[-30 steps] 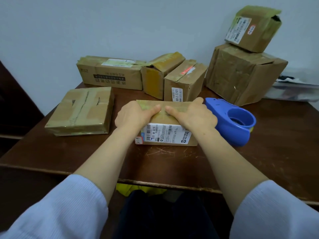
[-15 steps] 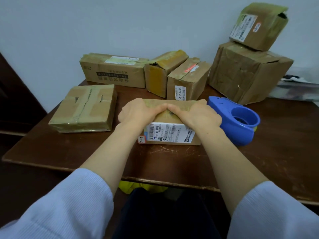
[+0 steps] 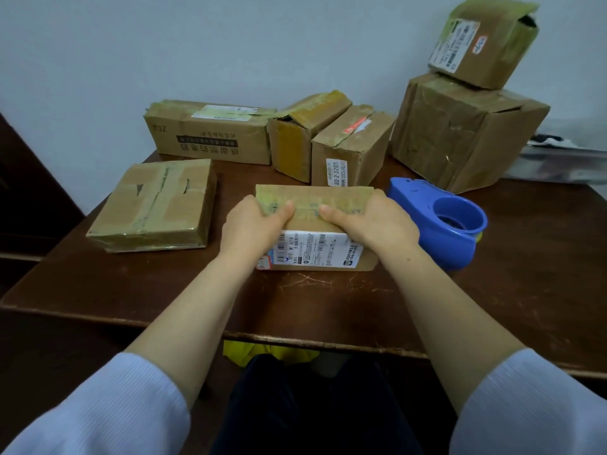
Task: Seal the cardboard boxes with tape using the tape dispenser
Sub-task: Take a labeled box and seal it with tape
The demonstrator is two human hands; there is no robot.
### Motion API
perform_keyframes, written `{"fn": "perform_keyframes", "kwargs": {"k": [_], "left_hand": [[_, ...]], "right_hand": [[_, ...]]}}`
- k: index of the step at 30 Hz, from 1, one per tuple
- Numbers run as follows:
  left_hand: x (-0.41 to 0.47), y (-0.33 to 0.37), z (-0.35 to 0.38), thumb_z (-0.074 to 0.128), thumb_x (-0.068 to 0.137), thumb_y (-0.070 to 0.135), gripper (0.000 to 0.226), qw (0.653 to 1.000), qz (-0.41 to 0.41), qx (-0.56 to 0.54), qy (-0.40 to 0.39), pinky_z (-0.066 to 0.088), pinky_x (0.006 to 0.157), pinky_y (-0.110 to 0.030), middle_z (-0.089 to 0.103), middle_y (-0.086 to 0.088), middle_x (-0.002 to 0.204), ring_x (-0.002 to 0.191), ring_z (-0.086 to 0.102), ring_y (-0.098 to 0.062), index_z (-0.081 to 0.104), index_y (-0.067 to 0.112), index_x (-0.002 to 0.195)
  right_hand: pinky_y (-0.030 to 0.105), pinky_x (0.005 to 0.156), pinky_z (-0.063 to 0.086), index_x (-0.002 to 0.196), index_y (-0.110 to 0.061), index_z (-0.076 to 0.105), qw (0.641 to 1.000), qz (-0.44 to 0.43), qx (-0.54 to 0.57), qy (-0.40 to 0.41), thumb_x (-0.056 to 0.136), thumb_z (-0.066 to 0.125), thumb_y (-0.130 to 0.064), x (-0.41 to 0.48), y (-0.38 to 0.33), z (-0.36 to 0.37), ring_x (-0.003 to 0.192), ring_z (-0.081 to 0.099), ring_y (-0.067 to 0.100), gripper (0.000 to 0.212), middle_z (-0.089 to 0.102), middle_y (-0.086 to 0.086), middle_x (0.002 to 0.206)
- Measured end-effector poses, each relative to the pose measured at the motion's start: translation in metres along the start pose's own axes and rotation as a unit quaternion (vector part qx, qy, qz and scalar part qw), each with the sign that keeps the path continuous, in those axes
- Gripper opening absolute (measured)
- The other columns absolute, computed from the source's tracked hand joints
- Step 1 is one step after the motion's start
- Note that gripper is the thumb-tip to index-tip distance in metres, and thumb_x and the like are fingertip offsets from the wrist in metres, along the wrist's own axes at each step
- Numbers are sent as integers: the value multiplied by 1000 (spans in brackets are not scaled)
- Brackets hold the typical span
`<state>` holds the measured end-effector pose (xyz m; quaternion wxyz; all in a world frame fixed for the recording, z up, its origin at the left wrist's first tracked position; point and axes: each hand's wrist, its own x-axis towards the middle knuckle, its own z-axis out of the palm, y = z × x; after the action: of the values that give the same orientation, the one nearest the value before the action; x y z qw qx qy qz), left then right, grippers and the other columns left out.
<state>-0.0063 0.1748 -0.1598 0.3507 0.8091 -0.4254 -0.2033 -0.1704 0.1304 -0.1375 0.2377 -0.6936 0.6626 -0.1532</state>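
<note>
A small cardboard box [image 3: 314,199] with a white shipping label on its near side sits at the middle of the dark wooden table [image 3: 328,307]. My left hand [image 3: 253,224] grips its left end and my right hand [image 3: 377,224] grips its right end. Both thumbs lie on the taped top, a short gap between them. The blue tape dispenser [image 3: 440,221] rests on the table just right of my right hand, with neither hand on it.
A flat taped box [image 3: 154,201] lies to the left. Along the wall stand a long box [image 3: 210,133], two small boxes [image 3: 305,133] [image 3: 351,146], and a large box [image 3: 460,133] with another box [image 3: 483,41] on top.
My thumbs, which met at the middle of the box top half a second ago, have slid apart toward the ends. The box and the dispenser stay in place.
</note>
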Motion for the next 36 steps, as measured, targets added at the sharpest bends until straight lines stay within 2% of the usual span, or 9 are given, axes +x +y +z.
{"fn": "perform_keyframes", "kwargs": {"k": [8,10,12,14,16,19,23,31,36], "left_hand": [[7,-3,-12,39,101,34,39,998,-6,-39,42,40,75,-35,65,-15,95,88,56,-32,58,10,76],[13,1,-16,40,100,34,36,997,16,68,45,41,86,-39,56,-19,125,104,54,-32,55,2,109],[13,9,-16,44,99,35,61,986,78,144,18,31,110,-47,25,-14,155,138,33,-32,23,6,148],[12,15,-12,38,99,46,70,957,169,229,-48,14,117,-49,5,-7,161,148,5,-26,3,19,154],[16,19,-9,32,97,55,69,935,192,276,-115,18,115,-46,18,-8,158,146,10,-25,11,21,153],[23,24,-14,46,95,50,54,956,167,201,-134,32,102,-37,45,-6,135,129,34,-25,42,20,141],[21,12,-14,44,101,25,29,985,162,64,11,40,91,-29,64,-2,120,113,55,-21,65,18,119],[2,-1,-14,53,95,44,82,989,-30,-132,-59,29,111,-37,21,-3,158,141,29,-24,3,19,155],[5,-3,-10,60,93,30,71,984,-29,-173,-23,42,105,-42,36,-8,151,131,44,-25,21,15,152]], "right_hand": [[38,74,45,84,-17,63,987,8,159,27,98,40,-33,13,24,-12,85,58,23,31,60,3,81],[38,72,40,82,-14,55,992,42,115,3,96,36,-48,16,18,-13,89,56,25,41,56,3,85],[36,76,38,110,-14,56,997,43,62,-23,87,35,-70,17,8,-10,105,55,27,64,57,4,103],[36,76,37,130,-13,48,999,33,9,-32,78,36,-81,17,-1,-4,113,54,28,87,58,5,120],[35,73,38,127,-14,51,999,16,-43,-15,77,39,-81,20,-4,-1,110,56,28,85,60,6,120],[35,68,40,111,-12,55,998,-12,-55,13,86,40,-70,23,0,-2,90,54,26,65,57,5,96],[31,59,34,96,-9,57,999,-31,-13,33,97,34,-53,24,10,-2,79,53,23,49,53,2,79],[35,70,49,96,-8,59,994,-23,98,-50,87,47,-63,17,16,-1,83,61,20,57,63,3,88],[36,64,48,80,-11,66,996,-65,62,-6,93,46,-53,14,21,-2,77,64,21,48,68,4,77]]}}
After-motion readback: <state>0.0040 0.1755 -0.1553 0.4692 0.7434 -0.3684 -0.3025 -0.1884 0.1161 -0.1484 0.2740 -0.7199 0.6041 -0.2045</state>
